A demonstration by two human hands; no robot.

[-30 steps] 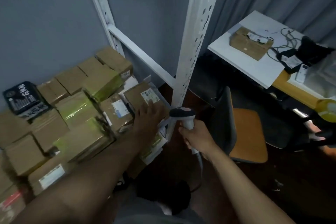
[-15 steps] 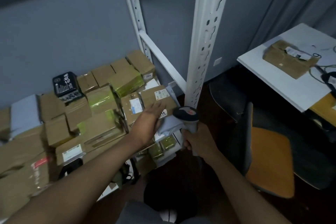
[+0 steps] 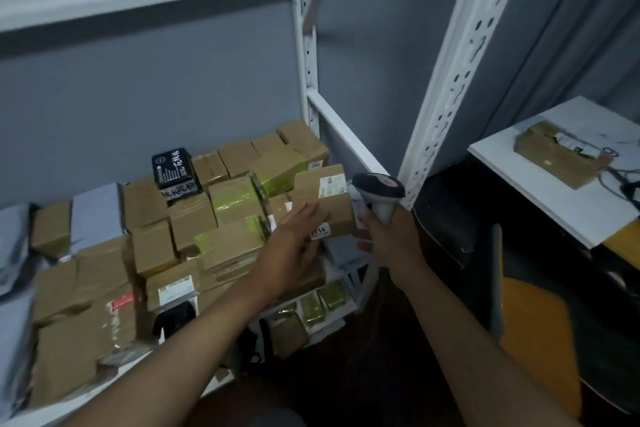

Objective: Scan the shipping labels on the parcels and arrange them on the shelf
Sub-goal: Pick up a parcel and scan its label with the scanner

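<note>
Beside right grip (image 3: 388, 236), labelled parcel (image 3: 325, 204)

A small white tag (image 3: 315, 165) on the far cardboard box reads "2004". The black packet (image 3: 175, 172) bears large white Chinese characters, blurred.

Matt cardboard parcels (image 3: 221, 229), seemingly glossy-taped

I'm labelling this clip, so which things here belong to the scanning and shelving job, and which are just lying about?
Part of the job:
- barcode scanner, gripped by the right hand
- labelled parcel, with the left hand flat against it
- stacked parcels
- white shelf

Lying about:
- white table with a taped box
- orange chair
</note>
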